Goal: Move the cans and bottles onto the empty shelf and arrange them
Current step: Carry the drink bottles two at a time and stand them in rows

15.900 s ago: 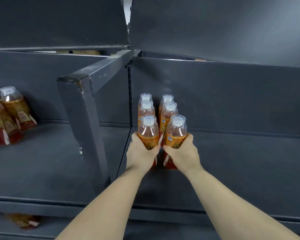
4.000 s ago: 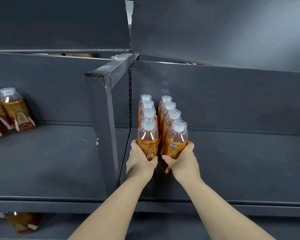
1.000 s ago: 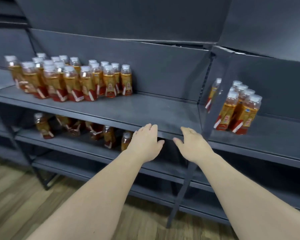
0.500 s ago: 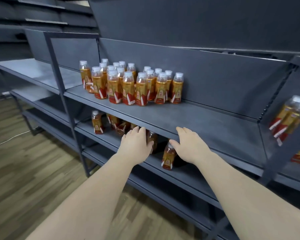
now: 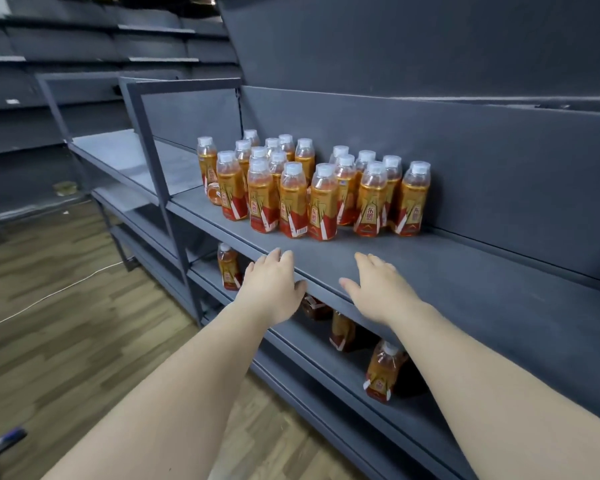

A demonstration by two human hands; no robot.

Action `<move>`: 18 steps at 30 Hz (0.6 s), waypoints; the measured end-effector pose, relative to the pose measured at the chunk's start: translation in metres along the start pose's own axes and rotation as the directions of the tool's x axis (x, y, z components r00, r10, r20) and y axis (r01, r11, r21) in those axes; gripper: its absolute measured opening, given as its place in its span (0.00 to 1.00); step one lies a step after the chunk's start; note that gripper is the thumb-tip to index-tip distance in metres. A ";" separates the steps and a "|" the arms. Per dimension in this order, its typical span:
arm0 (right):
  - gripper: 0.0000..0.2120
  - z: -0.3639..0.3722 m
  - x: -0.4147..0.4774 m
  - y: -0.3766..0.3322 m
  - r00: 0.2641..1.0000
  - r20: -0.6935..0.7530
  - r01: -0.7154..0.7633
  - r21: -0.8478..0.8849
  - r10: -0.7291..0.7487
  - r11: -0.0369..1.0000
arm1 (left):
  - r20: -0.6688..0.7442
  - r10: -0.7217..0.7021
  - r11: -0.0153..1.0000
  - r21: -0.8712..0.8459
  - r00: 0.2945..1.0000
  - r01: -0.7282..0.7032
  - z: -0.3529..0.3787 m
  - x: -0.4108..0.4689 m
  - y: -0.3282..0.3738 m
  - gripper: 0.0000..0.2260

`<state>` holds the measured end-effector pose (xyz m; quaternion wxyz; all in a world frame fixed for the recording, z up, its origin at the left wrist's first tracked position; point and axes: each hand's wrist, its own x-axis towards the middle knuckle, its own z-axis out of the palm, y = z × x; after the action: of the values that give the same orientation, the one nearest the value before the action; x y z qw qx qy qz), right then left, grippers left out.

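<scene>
We've got L hand (image 5: 272,285) and R hand (image 5: 378,289) at the front lip of the matte grey metal shelf (image 5: 465,282), fingers straight, holding nothing. Bottles (image 5: 312,195) are clear plastic w/ amber liquid, white caps and red/gold labels, bunched upright toward the back panel, near the hands but apart. A few lower bottles (image 5: 381,372) sit on the tier below.

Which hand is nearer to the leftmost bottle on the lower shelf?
Left. The left hand is just right of that bottle; the right hand is farther right.
</scene>
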<state>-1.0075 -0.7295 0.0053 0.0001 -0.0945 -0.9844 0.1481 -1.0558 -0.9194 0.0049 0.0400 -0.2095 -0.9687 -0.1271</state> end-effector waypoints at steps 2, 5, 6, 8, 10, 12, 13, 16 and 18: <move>0.31 -0.001 0.018 0.003 1.000 0.006 0.008 0.005 -0.008 1.000 | 0.008 -0.012 1.000 0.018 1.000 0.012 0.004 0.016 0.000 0.18; 0.30 0.001 0.041 0.009 1.000 0.015 0.011 0.005 -0.011 1.000 | 0.003 -0.017 1.000 0.019 1.000 0.017 0.012 0.037 -0.002 0.20; 0.30 0.001 0.048 0.011 1.000 0.019 0.011 0.004 -0.011 1.000 | 0.007 -0.017 1.000 0.015 1.000 0.017 0.015 0.043 -0.004 0.20; 0.31 0.003 0.062 0.013 1.000 0.025 0.012 0.010 -0.013 1.000 | 0.018 -0.017 0.999 0.028 1.000 0.017 0.019 0.055 -0.007 0.21; 0.33 0.004 0.076 0.013 1.000 0.028 0.006 0.023 -0.007 1.000 | 0.021 -0.026 0.999 0.023 0.999 0.025 0.022 0.069 -0.012 0.20; 0.33 0.006 0.089 0.013 1.000 0.029 -0.001 0.036 0.000 0.999 | 0.024 -0.036 0.999 0.004 0.999 0.036 0.024 0.082 -0.018 0.21; 0.33 0.007 0.096 0.013 1.000 0.029 -0.003 0.041 0.002 0.999 | 0.030 -0.039 0.999 -0.004 0.999 0.039 0.025 0.089 -0.020 0.22; 0.34 0.010 0.114 0.011 0.999 0.039 -0.022 0.056 0.020 0.998 | 0.060 -0.037 0.999 -0.029 0.998 0.039 0.026 0.107 -0.026 0.28; 0.35 0.012 0.126 0.010 0.998 0.039 -0.045 0.070 0.042 0.997 | 0.058 -0.020 0.999 -0.042 0.998 0.023 0.029 0.121 -0.033 0.28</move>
<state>-1.1301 -0.7001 -0.0129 -0.0182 -0.1130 -0.9761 0.1846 -1.1798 -0.8927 -0.0146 0.0061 -0.2033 -0.9688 -0.1418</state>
